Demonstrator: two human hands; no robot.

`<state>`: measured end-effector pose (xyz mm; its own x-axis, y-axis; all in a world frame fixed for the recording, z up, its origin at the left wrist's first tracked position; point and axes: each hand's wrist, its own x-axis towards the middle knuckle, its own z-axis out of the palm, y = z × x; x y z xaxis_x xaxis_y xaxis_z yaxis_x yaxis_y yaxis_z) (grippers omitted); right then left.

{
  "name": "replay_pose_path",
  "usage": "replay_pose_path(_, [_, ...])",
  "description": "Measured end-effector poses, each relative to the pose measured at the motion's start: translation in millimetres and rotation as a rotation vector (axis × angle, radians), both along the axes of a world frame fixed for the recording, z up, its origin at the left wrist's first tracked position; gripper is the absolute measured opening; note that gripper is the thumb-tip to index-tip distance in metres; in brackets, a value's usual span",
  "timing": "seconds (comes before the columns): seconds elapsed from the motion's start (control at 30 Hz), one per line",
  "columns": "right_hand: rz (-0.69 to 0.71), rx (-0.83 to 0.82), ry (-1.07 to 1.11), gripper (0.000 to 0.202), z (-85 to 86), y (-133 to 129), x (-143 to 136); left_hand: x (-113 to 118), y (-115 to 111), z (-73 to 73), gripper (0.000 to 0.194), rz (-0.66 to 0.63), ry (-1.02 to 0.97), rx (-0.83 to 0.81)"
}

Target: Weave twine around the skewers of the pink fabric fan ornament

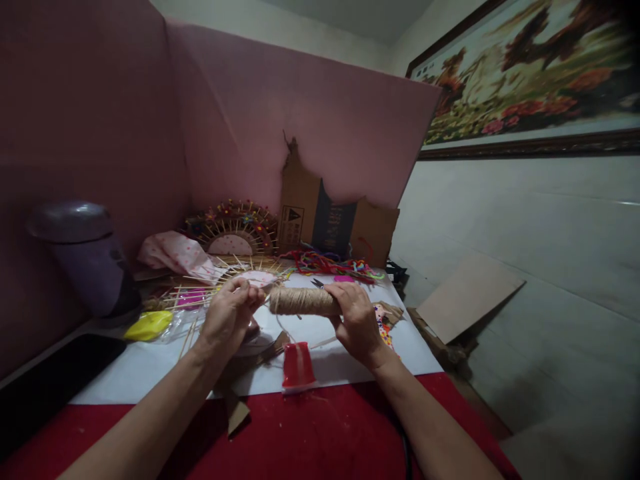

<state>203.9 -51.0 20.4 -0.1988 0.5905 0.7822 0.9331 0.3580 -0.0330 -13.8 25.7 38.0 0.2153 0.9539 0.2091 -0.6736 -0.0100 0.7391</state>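
A spool of jute twine [303, 301] is held sideways above the table, its right end gripped in my right hand [357, 323]. My left hand [230, 313] is closed in a pinch just left of the spool's other end; it looks to be on the loose end of the twine, though the strand is too thin to make out well. Behind my left hand lies a half-round fan of wooden sticks with a pale dotted centre [257, 277]. Below the spool, a red packet [298, 365] lies near the front of the white sheet [345, 363].
At left stand a purple tumbler [93, 267] and a dark flat object [60, 377], with a yellow packet [149, 325] nearby. Colourful pipe cleaners [335, 263], torn cardboard [300, 207] and a decorated stick fan [233, 223] are at the back. Cardboard scraps [237, 410] lie in front.
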Motion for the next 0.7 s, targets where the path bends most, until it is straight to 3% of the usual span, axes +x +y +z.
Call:
replay_pose_path(0.23, [-0.299, -0.013, 0.048, 0.035, -1.9, 6, 18, -21, 19, 8.8, 0.022, 0.197, -0.077, -0.079])
replay_pose_path(0.5, [-0.327, 0.127, 0.185, 0.034, -0.1, 9, 29, -52, 22, 37.3, 0.031, 0.343, -0.094, 0.008])
replay_pose_path(0.7, [-0.413, 0.146, 0.262, 0.032, -0.3, 10, 37, -91, 21, 55.0, 0.03, 0.585, -0.077, 0.06])
